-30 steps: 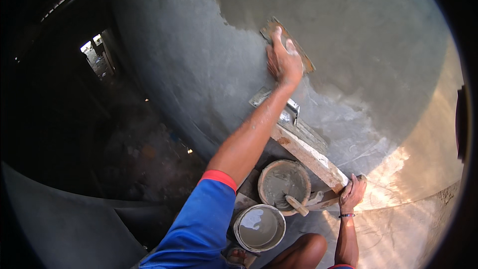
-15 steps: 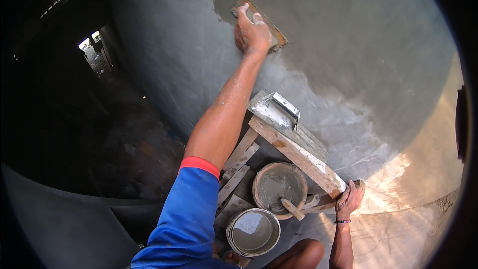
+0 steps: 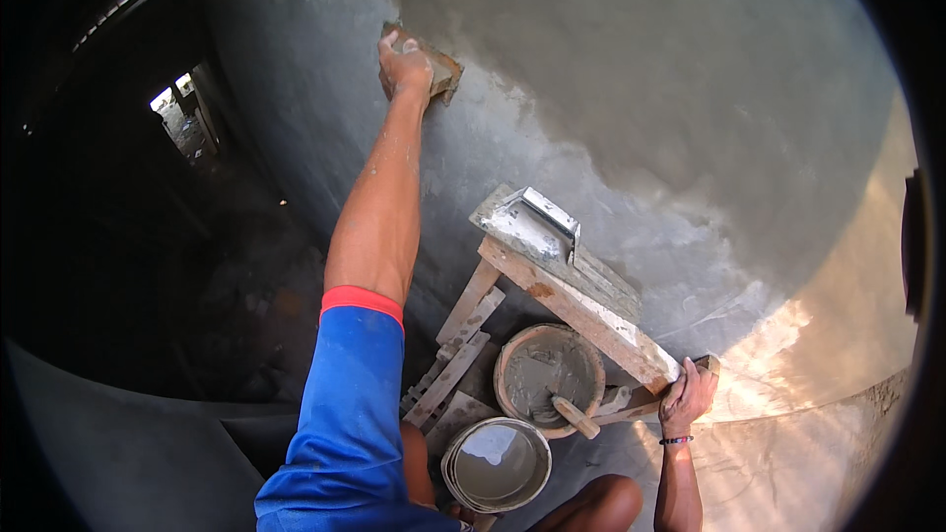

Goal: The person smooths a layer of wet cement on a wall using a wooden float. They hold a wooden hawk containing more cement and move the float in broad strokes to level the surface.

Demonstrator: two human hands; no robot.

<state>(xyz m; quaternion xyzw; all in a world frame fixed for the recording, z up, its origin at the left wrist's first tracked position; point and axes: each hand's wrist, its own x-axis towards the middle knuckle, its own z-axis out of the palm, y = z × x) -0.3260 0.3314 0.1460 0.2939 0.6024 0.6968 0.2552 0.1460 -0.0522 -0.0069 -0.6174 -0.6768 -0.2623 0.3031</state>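
My left hand [image 3: 407, 71], arm stretched up, is closed round a flat wooden float [image 3: 445, 72] on the grey plastered wall [image 3: 631, 79]. The float lies at the border between the darker wet plaster and the paler surface. Lower right, my right hand [image 3: 689, 399] grips the end of a wooden trestle [image 3: 581, 307]. On top of the trestle lies a steel trowel [image 3: 540, 222] with a raised handle. Below, a round tub of grey mortar [image 3: 501, 365] has a wooden-handled tool [image 3: 574, 417] standing in it.
A bucket of greyish water [image 3: 498, 500] stands beside the tub, near my knee [image 3: 613, 504]. Wooden slats of the trestle [image 3: 448, 374] reach down to its left. At the far left is a dark room with a bright opening [image 3: 182, 118]. Sunlight falls on the wall at lower right.
My left hand has moved left and slightly down with the float, off the darker plaster toward the paler part. My right hand keeps its grip on the trestle.
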